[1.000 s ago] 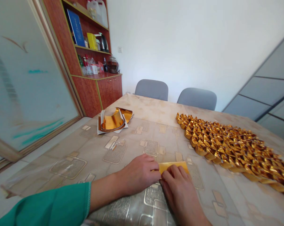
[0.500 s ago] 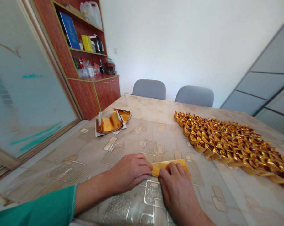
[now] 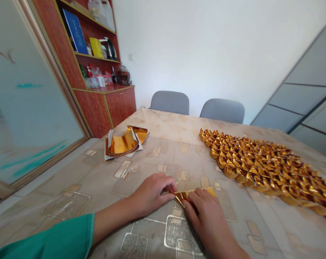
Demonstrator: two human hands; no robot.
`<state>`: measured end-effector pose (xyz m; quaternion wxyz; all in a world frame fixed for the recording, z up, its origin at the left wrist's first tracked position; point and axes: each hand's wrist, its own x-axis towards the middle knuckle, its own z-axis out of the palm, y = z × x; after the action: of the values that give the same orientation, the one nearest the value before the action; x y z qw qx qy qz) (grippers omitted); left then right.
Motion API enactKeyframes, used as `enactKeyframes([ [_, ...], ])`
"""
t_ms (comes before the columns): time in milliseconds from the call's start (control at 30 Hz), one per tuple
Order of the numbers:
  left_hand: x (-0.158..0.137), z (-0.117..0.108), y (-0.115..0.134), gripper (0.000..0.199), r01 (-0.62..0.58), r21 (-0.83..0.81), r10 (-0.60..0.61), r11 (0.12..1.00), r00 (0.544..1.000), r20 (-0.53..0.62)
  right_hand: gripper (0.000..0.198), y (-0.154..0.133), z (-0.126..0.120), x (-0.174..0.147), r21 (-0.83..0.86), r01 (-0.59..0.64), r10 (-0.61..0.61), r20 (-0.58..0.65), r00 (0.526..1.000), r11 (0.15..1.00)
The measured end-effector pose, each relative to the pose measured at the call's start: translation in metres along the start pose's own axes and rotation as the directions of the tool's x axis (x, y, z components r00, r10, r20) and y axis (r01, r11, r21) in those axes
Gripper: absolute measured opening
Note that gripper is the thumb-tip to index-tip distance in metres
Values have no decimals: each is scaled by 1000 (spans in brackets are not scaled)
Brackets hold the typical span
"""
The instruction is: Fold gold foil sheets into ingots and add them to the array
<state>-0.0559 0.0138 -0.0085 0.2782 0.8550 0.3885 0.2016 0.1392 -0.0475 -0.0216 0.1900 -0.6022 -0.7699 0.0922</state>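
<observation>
Gold strip (image 3: 181,196): left end now folded | blue item (image 3: 75,32) (lettering unreadable)

Left hand (image 3: 156,190) pinching a gold strip (image 3: 180,197), right hand (image 3: 207,214) curled over it, gold sheets (image 3: 123,143) beyond the left, folded gold pieces (image 3: 260,163) past the right.

Shiny gold is shown by the folded paper (image 3: 180,196) and repeated in the curled sheets (image 3: 123,144), where white is also seen, and in the rows of folded pieces (image 3: 254,162), whose recesses seem darkened to brown, though detail is blurred there. The beige table (image 3: 163,138) is patterned with outlined, rounded rectangles. The sleeve (image 3: 52,237) is coloured green, the chairs (image 3: 169,102) grey; the cabinet (image 3: 89,111) is finished in reddish brown.
</observation>
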Motion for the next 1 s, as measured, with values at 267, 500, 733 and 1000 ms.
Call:
enactKeyframes([
  [267, 5, 9, 6, 8, 69, 72, -64, 995, 996, -61, 21, 5, 8, 0, -76, 19, -27, -104, 994, 997],
  [500, 5, 13, 6, 10, -38, 192, 55, 981, 995, -82, 22, 3, 11, 0, -155, 38, -61, -146, 987, 987],
  [733, 4, 17, 4, 10, -86, 264, 109, 961, 991, -76, 16, 1, 14, 0, -252, 29, -69, -149, 986, 967],
  [1000, 3, 17, 2, 11, -85, 273, 111, 958, 991, -78, 20, 2, 15, 0, -294, 47, -108, -195, 975, 955],
])
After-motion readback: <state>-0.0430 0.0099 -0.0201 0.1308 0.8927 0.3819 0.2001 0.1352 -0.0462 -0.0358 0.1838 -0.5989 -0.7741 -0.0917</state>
